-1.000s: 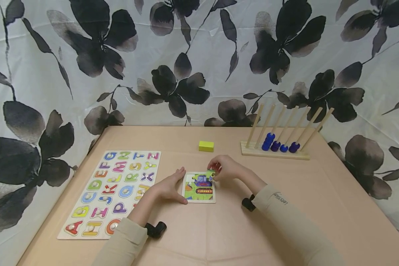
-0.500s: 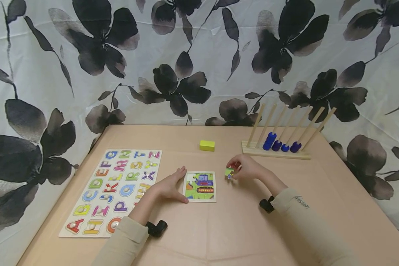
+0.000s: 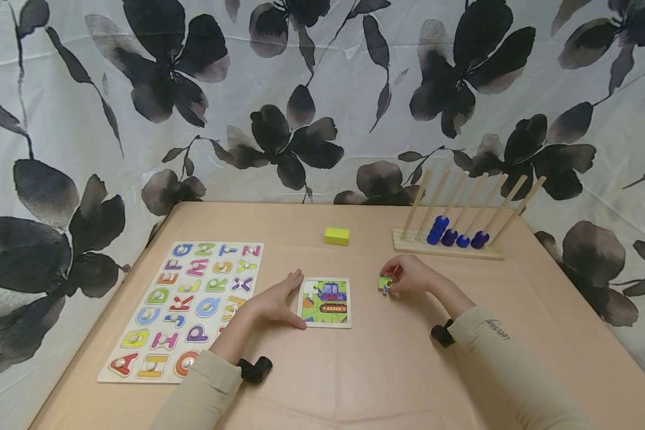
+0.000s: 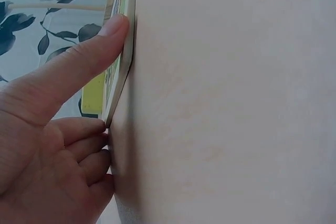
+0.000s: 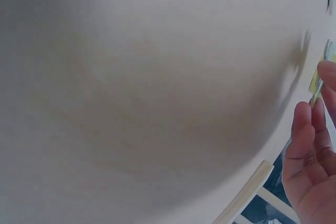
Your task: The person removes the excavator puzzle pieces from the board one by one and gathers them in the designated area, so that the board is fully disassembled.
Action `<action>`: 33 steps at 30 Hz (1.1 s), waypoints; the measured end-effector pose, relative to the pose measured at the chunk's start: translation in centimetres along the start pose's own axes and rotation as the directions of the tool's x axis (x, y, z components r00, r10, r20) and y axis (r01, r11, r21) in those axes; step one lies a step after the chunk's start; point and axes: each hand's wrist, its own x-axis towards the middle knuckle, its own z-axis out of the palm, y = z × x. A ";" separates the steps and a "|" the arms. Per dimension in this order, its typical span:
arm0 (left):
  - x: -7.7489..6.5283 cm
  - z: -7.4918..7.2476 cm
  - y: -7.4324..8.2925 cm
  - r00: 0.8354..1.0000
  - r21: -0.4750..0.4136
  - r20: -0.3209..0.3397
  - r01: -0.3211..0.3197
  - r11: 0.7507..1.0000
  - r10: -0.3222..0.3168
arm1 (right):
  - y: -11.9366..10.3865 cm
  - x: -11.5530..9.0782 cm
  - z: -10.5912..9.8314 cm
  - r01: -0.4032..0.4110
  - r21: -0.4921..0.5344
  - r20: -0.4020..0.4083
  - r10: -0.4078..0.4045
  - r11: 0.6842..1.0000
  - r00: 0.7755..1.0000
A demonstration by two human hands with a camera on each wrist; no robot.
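A small square jigsaw board [image 3: 325,303] with a blue and purple tracked vehicle on green lies mid-table. My left hand [image 3: 271,303] is spread along its left side, thumb at the near left corner and fingers toward the far left corner. In the left wrist view the thumb [image 4: 86,64] lies against the edge of the board [image 4: 127,40]. Right of the board, my right hand [image 3: 411,273] pinches a small green jigsaw piece [image 3: 384,284] between thumb and fingertips, close over the table. The right wrist view shows the piece [image 5: 316,83] partly hidden by fingers.
A wooden alphabet board [image 3: 158,316] lies on the left, partly under the left forearm. A yellow block [image 3: 336,236] sits behind the jigsaw board. At the back right stands a peg rack [image 3: 451,249] with several blue beads. Floral fabric [image 3: 312,71] hangs behind the table.
My right hand has moved away to the right from the jigsaw board's upper right corner, carrying the green piece. The left hand has stayed at the board's left side.
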 end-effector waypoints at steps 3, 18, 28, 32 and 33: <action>-0.1 0.0 0.0 1.000 0.009 0.005 0.008 1.000 -0.008 | 0.3 0.0 0.0 -0.027 -0.003 0.015 0.027 1.000 1.000; 0.0 0.0 0.0 1.000 -0.010 -0.003 0.011 1.000 -0.011 | 0.6 0.1 0.0 -0.090 0.053 0.029 0.089 0.995 0.996; 0.0 0.0 0.1 1.000 0.000 0.002 0.012 1.000 -0.012 | 0.4 -0.1 0.0 -0.049 0.052 -0.002 0.049 0.997 0.999; 0.1 0.0 0.1 1.000 0.003 0.002 0.007 1.000 -0.007 | 0.1 0.1 0.2 -0.016 0.055 -0.020 0.017 0.998 1.000; 0.1 0.0 0.1 1.000 0.003 0.003 0.006 1.000 -0.006 | 0.0 0.1 0.3 -0.012 0.062 -0.023 0.014 0.998 1.000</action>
